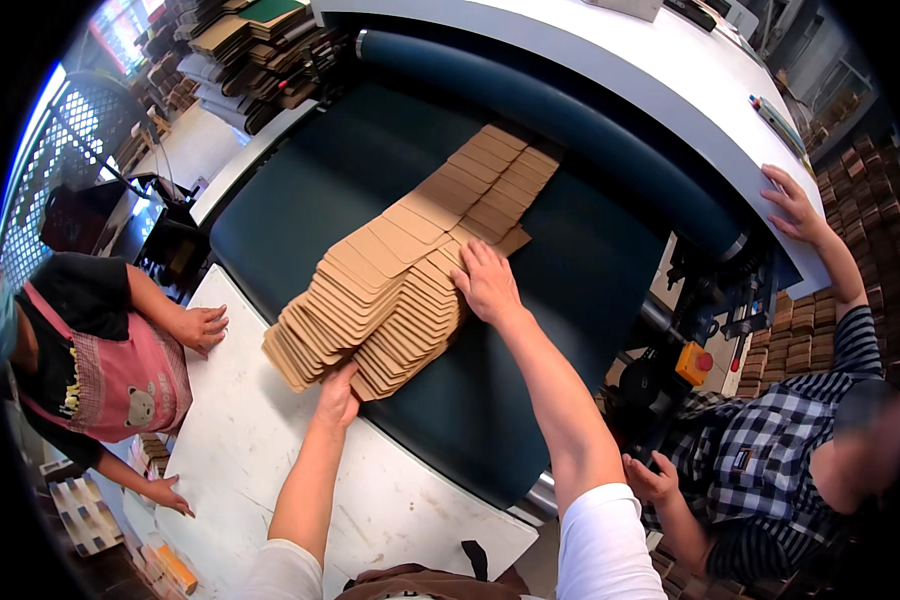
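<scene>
Two overlapping rows of brown cardboard pieces (370, 270) fan out across a dark green conveyor belt (570, 330), reaching from under the blue roller to the white table. At the near end they lie bunched in thick, slanting layers. My left hand (338, 398) grips the near edge of the bunched cardboard where the two rows meet; some of its fingers are hidden by the pieces. On the right side of the rows, my right hand (490, 284) lies with fingers stretched out against the cardboard.
A blue roller (550, 130) spans the belt's far end, below a white machine cover (610, 70). Co-workers stand left and right; one rests hands at the white table (230, 400), another touches the cover. A yellow box with a red button (694, 363) sits right. Cardboard stacks (260, 50) stand behind.
</scene>
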{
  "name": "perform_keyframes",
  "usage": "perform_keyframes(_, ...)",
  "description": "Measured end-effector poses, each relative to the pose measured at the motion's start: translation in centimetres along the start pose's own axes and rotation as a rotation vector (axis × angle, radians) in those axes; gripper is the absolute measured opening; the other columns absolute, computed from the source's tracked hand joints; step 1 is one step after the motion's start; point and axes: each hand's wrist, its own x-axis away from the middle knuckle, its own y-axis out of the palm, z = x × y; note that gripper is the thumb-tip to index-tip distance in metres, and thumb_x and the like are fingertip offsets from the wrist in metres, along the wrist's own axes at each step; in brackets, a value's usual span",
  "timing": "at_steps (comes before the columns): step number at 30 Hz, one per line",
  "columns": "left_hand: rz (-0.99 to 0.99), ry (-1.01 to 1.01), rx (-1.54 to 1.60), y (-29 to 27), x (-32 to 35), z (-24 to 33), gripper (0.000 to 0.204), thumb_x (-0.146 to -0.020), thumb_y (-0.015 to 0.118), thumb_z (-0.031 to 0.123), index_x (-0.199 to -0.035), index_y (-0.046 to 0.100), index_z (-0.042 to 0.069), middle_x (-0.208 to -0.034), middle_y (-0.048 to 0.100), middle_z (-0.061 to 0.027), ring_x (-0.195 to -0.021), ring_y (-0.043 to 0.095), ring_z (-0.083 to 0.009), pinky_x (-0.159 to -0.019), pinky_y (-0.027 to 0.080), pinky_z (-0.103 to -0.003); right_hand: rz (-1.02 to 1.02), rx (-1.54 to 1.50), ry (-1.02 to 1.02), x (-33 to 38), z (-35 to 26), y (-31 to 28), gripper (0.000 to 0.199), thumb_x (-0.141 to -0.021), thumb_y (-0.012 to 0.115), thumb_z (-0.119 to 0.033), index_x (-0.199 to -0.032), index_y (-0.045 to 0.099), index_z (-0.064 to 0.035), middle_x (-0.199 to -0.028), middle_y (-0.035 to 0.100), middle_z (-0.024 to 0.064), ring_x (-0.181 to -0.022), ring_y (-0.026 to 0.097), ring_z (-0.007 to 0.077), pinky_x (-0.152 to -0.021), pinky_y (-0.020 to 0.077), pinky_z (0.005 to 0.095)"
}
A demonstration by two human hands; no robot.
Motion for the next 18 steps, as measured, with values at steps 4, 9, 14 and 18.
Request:
perform_keyframes(4,0.066,-0.038,0.034,-1.1,0.5,-0.9,0.043,-0.090,0.055,0.000,-0.132,0.045,0.002,-0.131,0.050,-0.0086,-0.121,0.047,-0.0237,-0.104,0.039,-0.037,0.101,0.024,-0.030,1.8,-1.3,2.6,0.052,-0.090,0.053,-0.036,-0.126,0.049,0.0005,-0.131,0.049,0.0177,-0.123,0.046,0.0298,-0.099,0.0387,0.0417)
perform_keyframes(9,0.199,-0.169,-0.059,-12.6,11.7,2.2,0.047,-0.092,0.055,0.010,-0.137,0.041,0.004,-0.137,0.048,-0.0099,-0.125,0.045,-0.0266,-0.106,0.039,-0.041,0.026,-0.139,-0.117,9.8,-11.6,2.8,0.039,-0.080,0.062,-0.032,-0.104,0.059,-0.0007,-0.100,0.060,0.0160,-0.096,0.058,0.0324,-0.081,0.0487,0.0423)
perform_keyframes(14,-0.100,-0.106,-0.244,-18.4,12.3,2.9,0.050,-0.092,0.053,0.018,-0.140,0.040,0.007,-0.138,0.047,-0.0103,-0.127,0.045,-0.0256,-0.106,0.039,-0.041,-0.131,-0.362,-0.229,12.3,-14.7,5.2,0.041,-0.090,0.058,-0.029,-0.122,0.053,-0.0041,-0.111,0.058,0.0157,-0.103,0.055,0.0303,-0.090,0.0458,0.0398)
perform_keyframes(18,-0.099,-0.081,-0.713,-14.0,10.4,8.7,0.057,-0.082,0.053,0.003,-0.138,0.041,0.002,-0.134,0.050,-0.0095,-0.124,0.047,-0.0222,-0.101,0.039,-0.035,-0.204,-0.581,-0.112,8.7,-12.2,7.5,0.054,-0.098,0.041,-0.035,-0.140,0.039,-0.0018,-0.146,0.036,0.0202,-0.135,0.034,0.0328,-0.112,0.0278,0.0373)
